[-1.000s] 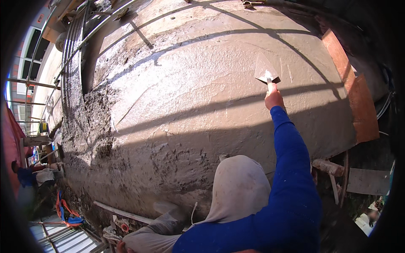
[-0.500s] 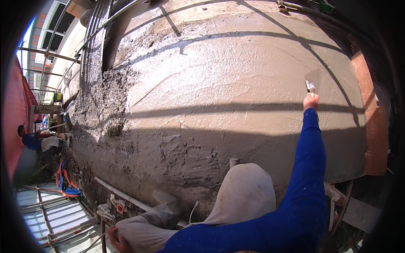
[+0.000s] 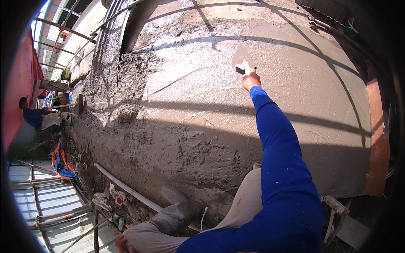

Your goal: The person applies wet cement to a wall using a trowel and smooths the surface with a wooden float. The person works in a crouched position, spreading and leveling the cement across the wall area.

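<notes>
At 7 o'clock the left hand (image 3: 121, 243) rests against the knee (image 3: 145, 235), partly cut off, its fingers' hold impossible to tell. Beyond, from 6 to 9 o'clock, rough cement (image 3: 206, 152) looks unfinished. Toward 1 o'clock the right hand (image 3: 252, 79) has its fingers wrapped around the trowel (image 3: 242, 55), blade against wet cement (image 3: 303, 90); that stretch, round to 3 o'clock, seems largely smoothed, bar faint ridges

A pale-handled, triangular trowel (image 3: 242, 55) (tip forward) against wet, glossy, faintly ridged grey-brown mortar (image 3: 291, 84).
</notes>
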`<control>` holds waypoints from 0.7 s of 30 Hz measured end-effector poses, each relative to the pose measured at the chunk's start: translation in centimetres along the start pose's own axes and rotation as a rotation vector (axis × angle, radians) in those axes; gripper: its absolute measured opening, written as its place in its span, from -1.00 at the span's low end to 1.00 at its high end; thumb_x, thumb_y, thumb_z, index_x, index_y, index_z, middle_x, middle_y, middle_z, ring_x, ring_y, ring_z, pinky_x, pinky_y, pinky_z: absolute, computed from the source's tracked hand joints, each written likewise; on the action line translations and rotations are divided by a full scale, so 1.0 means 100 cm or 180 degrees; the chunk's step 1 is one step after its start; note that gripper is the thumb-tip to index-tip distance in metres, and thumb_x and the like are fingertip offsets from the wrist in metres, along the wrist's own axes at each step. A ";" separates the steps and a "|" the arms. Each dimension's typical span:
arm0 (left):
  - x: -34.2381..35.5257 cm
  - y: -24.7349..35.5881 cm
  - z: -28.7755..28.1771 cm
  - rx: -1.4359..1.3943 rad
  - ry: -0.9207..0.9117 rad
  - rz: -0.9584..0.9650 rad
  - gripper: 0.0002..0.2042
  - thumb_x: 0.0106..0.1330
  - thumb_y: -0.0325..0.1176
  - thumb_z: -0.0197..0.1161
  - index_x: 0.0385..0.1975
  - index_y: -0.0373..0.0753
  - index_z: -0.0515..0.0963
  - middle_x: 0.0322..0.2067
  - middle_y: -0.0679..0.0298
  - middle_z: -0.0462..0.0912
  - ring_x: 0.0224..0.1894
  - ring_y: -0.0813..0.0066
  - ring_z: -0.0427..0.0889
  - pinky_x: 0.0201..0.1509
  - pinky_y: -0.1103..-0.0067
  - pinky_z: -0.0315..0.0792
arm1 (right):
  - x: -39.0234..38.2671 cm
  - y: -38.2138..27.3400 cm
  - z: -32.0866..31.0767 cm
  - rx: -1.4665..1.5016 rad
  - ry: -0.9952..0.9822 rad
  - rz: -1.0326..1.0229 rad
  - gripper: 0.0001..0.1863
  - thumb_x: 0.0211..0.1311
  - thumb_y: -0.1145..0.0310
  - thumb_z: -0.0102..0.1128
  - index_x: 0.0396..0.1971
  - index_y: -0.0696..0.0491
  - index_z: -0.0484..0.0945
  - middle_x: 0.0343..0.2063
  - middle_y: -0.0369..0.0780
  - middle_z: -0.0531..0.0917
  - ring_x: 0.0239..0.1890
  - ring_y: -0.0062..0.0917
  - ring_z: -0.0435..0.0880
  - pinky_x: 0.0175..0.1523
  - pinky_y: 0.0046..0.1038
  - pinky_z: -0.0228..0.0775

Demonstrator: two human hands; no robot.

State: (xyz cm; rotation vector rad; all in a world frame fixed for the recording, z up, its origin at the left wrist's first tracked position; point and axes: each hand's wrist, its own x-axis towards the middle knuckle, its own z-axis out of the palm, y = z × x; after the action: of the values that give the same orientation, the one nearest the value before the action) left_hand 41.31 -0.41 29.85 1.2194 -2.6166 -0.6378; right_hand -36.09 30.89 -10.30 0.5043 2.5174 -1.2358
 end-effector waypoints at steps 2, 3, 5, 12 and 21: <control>0.006 -0.006 0.001 0.0004 -0.0083 0.0135 -0.42 0.50 -0.01 0.32 0.30 -0.34 0.45 0.24 0.05 0.56 0.27 0.11 0.52 0.42 0.23 0.35 | -0.024 -0.028 0.047 -0.0327 -0.0161 -0.0322 -0.47 0.42 0.19 0.19 0.31 0.04 0.38 0.11 0.14 0.70 0.19 0.04 0.71 0.28 -0.07 0.56; 0.007 -0.009 0.001 0.0002 -0.0118 0.0186 -0.44 0.49 -0.02 0.31 0.28 -0.35 0.47 0.23 0.04 0.56 0.27 0.10 0.52 0.41 0.24 0.36 | -0.041 -0.041 0.071 -0.0458 -0.0291 -0.0511 -0.48 0.42 0.16 0.18 0.29 0.03 0.39 0.09 0.16 0.70 0.17 0.05 0.72 0.26 -0.06 0.57; 0.005 -0.010 -0.009 0.0298 -0.0217 0.0308 -0.46 0.49 -0.06 0.30 0.27 -0.37 0.47 0.22 0.02 0.57 0.28 0.12 0.52 0.42 0.24 0.35 | -0.091 -0.070 0.117 -0.0369 -0.0818 -0.0868 -0.49 0.39 0.23 0.16 0.27 0.08 0.41 0.04 0.18 0.72 0.15 0.07 0.72 0.24 -0.04 0.58; 0.024 0.053 0.007 0.0440 0.0010 0.0565 -0.63 0.25 -0.26 0.18 0.00 -0.32 0.55 0.15 -0.12 0.61 0.20 -0.15 0.55 0.41 0.04 0.30 | -0.251 -0.073 0.187 -0.1061 -0.2029 -0.1482 -0.47 0.48 0.18 0.16 0.35 0.03 0.37 0.12 0.13 0.68 0.18 0.07 0.67 0.27 0.03 0.49; 0.022 0.102 0.014 0.0437 -0.0061 0.0336 -0.62 0.02 -0.33 0.28 -0.11 -0.26 0.61 0.10 0.02 0.65 0.17 -0.08 0.56 0.37 0.13 0.33 | -0.288 0.007 0.082 0.0666 -0.3090 -0.1536 -0.55 0.52 0.35 0.21 0.29 0.14 0.39 -0.36 -0.29 0.55 -0.50 -0.64 0.51 -0.37 -0.42 0.46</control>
State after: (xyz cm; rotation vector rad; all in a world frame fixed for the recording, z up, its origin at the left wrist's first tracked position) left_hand 32.40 4.14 33.17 1.1062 -2.7589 -0.4599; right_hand -9.07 19.55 -3.96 -0.5906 1.6976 -1.4252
